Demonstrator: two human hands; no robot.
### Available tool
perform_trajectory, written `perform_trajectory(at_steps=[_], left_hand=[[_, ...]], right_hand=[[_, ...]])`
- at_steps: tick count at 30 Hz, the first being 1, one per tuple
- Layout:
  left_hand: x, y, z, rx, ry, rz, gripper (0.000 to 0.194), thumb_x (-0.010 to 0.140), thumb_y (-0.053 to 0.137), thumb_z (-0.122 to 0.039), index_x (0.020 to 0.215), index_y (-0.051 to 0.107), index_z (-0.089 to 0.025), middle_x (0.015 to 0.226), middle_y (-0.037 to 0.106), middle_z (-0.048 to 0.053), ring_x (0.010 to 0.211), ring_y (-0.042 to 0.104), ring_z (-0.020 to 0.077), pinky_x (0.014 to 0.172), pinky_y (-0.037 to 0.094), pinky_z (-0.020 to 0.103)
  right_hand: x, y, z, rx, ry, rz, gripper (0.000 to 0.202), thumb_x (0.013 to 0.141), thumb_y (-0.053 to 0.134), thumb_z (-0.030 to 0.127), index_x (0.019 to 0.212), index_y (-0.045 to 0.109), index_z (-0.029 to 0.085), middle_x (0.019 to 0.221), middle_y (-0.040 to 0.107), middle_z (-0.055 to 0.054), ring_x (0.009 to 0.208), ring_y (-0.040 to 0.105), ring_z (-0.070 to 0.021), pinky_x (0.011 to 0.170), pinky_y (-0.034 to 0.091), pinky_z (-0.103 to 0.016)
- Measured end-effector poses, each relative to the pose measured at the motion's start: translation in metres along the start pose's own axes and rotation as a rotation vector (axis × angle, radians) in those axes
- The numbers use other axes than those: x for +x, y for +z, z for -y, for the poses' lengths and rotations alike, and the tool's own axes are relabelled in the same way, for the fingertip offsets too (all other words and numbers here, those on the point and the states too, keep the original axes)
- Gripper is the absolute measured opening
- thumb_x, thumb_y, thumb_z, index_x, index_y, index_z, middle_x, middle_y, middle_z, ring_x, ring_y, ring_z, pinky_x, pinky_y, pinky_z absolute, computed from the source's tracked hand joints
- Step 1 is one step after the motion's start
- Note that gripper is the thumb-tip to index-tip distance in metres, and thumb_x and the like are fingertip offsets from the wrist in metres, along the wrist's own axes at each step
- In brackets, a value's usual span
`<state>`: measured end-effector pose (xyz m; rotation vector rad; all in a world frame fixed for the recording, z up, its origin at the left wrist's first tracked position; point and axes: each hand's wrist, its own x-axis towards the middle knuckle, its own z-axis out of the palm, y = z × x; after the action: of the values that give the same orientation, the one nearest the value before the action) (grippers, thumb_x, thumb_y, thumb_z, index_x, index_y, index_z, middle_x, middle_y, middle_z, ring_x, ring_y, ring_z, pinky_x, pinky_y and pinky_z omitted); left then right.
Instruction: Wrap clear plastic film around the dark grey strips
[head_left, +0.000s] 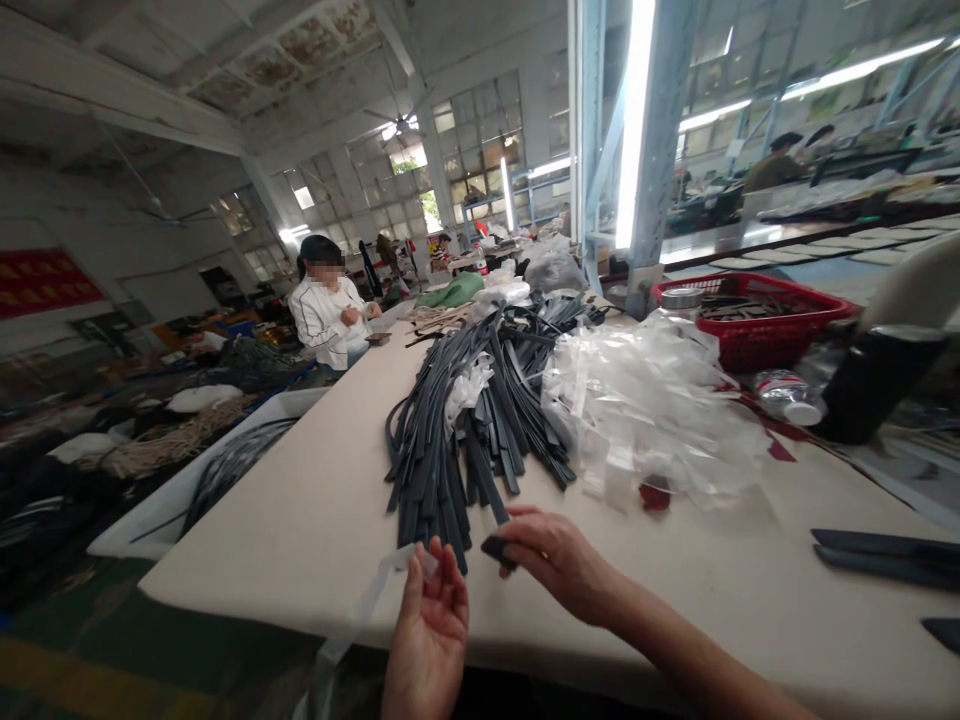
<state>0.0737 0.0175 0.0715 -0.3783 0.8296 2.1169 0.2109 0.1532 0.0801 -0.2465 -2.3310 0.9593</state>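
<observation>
My left hand (431,630) is palm up near the table's front edge. Its thumb and fingers pinch a translucent plastic strip (365,603), which trails down to the left over the edge. To the right, my right hand (559,560) is closed on a dark grey strap (486,475); the strap's end pokes out past the fingertips. The strap runs back into a large bundle of similar straps (427,430) lying just beyond both hands. A small clump of white plastic (470,388) rests on top of that bundle.
A heap of clear plastic strips (645,400) lies right of the bundle. Behind it are a red basket (780,335), a bottle (791,397) and a black cylinder (877,385). Loose dark straps (885,560) lie far right. A co-worker (330,305) is beyond the table's left edge.
</observation>
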Motion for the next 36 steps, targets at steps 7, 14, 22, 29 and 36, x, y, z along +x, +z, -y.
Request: perform_trajectory(at_steps=[7, 14, 22, 29, 36], left_hand=[[-0.017, 0.009, 0.022, -0.020, -0.055, -0.028, 0.023, 0.097, 0.049, -0.014, 0.089, 0.070, -0.017, 0.088, 0.078, 0.006, 0.080, 0.074, 0.0143, 0.065, 0.064, 0.025], [-0.020, -0.006, 0.030, 0.022, -0.143, 0.101, 0.021, 0.098, 0.050, -0.020, 0.096, 0.070, -0.015, 0.093, 0.076, 0.008, 0.082, 0.073, 0.0142, 0.067, 0.062, 0.022], [-0.023, -0.002, 0.030, -0.018, -0.041, -0.014, 0.018, 0.096, 0.051, -0.013, 0.091, 0.068, -0.018, 0.090, 0.076, 0.005, 0.082, 0.073, 0.0145, 0.069, 0.063, 0.026], [-0.021, -0.014, 0.032, 0.032, -0.123, 0.098, 0.014, 0.094, 0.057, -0.015, 0.098, 0.070, -0.017, 0.094, 0.075, 0.006, 0.083, 0.072, 0.0137, 0.072, 0.061, 0.021], [-0.019, -0.014, 0.031, -0.024, -0.039, 0.011, 0.020, 0.096, 0.051, -0.012, 0.091, 0.070, -0.018, 0.091, 0.077, 0.005, 0.082, 0.073, 0.0156, 0.067, 0.064, 0.028]], right_hand=[[-0.033, 0.030, 0.021, 0.208, 0.168, -0.090, 0.026, 0.092, 0.053, 0.021, 0.117, 0.062, 0.022, 0.065, 0.068, 0.004, 0.055, 0.061, -0.0108, 0.059, 0.045, -0.020], [-0.027, 0.038, 0.018, 0.019, 0.144, -0.119, 0.036, 0.096, 0.046, 0.027, 0.130, 0.057, 0.026, 0.076, 0.074, 0.000, 0.063, 0.067, -0.0156, 0.062, 0.045, -0.024], [-0.035, 0.032, 0.026, -0.076, 0.047, -0.125, 0.036, 0.095, 0.049, 0.022, 0.131, 0.055, 0.027, 0.077, 0.074, 0.001, 0.063, 0.067, -0.0157, 0.064, 0.044, -0.025], [-0.034, 0.036, 0.026, -0.172, 0.006, -0.151, 0.032, 0.096, 0.051, 0.022, 0.128, 0.057, 0.025, 0.082, 0.075, 0.000, 0.064, 0.068, -0.0167, 0.063, 0.045, -0.026], [-0.039, 0.035, 0.031, -0.164, -0.052, -0.139, 0.036, 0.096, 0.052, 0.020, 0.131, 0.053, 0.027, 0.081, 0.075, 0.001, 0.065, 0.067, -0.0164, 0.064, 0.043, -0.027]])
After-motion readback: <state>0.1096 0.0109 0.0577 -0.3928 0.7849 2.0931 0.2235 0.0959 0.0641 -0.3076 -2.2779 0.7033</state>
